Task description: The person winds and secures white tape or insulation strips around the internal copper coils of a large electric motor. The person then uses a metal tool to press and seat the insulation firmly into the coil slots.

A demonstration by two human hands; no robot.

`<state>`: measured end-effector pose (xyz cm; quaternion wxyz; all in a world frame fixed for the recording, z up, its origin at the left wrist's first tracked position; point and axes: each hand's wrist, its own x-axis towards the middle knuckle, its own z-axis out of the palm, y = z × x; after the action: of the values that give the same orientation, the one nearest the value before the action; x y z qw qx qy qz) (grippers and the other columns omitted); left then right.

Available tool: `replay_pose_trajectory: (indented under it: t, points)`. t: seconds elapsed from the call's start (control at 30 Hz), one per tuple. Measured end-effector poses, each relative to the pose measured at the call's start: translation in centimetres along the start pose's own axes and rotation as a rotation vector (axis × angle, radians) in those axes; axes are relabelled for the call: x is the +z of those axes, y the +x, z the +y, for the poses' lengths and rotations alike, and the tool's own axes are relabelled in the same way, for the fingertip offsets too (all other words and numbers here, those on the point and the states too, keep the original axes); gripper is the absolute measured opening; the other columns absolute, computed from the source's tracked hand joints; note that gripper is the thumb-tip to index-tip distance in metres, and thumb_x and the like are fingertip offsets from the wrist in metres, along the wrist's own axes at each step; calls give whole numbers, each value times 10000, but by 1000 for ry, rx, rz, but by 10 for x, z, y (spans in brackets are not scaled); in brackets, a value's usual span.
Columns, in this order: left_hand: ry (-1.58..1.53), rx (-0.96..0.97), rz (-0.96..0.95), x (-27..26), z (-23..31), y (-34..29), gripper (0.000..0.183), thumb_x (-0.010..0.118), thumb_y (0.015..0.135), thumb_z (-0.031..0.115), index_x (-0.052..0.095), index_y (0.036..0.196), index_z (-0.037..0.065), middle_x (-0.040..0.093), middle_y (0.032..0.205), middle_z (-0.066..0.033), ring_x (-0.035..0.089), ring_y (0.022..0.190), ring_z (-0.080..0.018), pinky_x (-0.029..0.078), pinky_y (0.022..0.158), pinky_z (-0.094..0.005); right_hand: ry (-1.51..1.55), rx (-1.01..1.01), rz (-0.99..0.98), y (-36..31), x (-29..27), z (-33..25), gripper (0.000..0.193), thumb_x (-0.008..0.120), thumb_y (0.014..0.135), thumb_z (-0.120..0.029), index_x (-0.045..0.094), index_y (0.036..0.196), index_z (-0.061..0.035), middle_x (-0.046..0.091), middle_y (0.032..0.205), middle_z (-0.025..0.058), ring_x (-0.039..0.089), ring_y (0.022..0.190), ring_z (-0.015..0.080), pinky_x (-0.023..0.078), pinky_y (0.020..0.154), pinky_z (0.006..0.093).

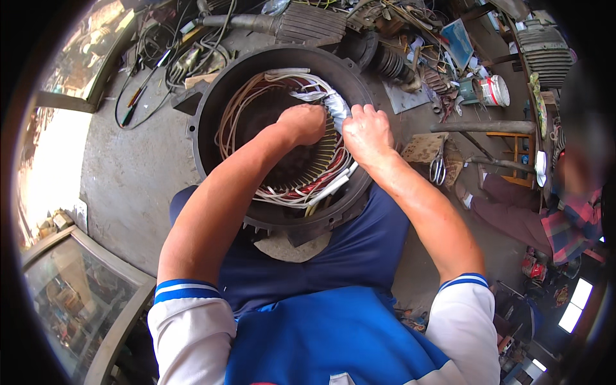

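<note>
Between my knees stands a round, dark metal motor stator [206, 128], its ribbed slots showing along the inner wall. Around its opening runs a loose ring of pale and red winding wires [226, 122]. At the upper right of that ring, white tape [335, 106] is wrapped about a stretch of the wires. My left hand [305, 123] is a closed fist over the stator's inside, just left of the wrapping; its fingertips are hidden. Closed against the right side of the white tape is my right hand [370, 133]. White sleeves [332, 190] cover some wires at the lower right.
Cables and a screwdriver [133, 96] lie on the floor at the left. Scissors [437, 168] rest on a brown board to the right. Behind are metal parts, scrap and a white bucket [494, 91]. A glass-paned frame [83, 301] stands lower left; another person [520, 215] sits at right.
</note>
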<state>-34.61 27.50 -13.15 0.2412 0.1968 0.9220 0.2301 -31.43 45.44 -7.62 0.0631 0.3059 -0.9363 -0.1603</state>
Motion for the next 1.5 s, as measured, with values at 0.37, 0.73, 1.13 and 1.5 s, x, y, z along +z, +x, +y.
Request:
replay_pose_trajectory:
  t: [0.37,0.73,1.13,1.5]
  points:
    - [-336,99,-63,67,-17,32,284,670,837,156,739,1076,20,745,882,-236,742,845,-366,552,747,-432,386,40,185,-14,-32,-2,119,621,864,-144,689,895,-52,636,963,92,621,905,262,511,762,393]
    - [-239,-371,-477,14,-43,-24,380,619,895,105,648,1260,7,765,924,-185,769,890,-239,608,740,-407,735,43,295,-183,-88,-3,207,676,815,-117,674,998,-20,656,1066,82,632,1024,257,477,901,426]
    - [-44,-155,-2,42,3,32,315,597,985,284,755,1006,11,769,991,-181,735,967,-365,570,841,-478,800,191,429,-211,-47,1,222,705,728,-44,696,946,-83,666,1106,39,639,1067,255,455,932,436]
    - [177,-319,28,-47,3,-147,267,556,972,241,764,1118,157,752,1038,-189,712,1026,-386,559,918,-482,692,157,459,-206,-57,-8,203,699,749,-35,665,946,-70,654,1054,60,637,1030,278,467,904,448]
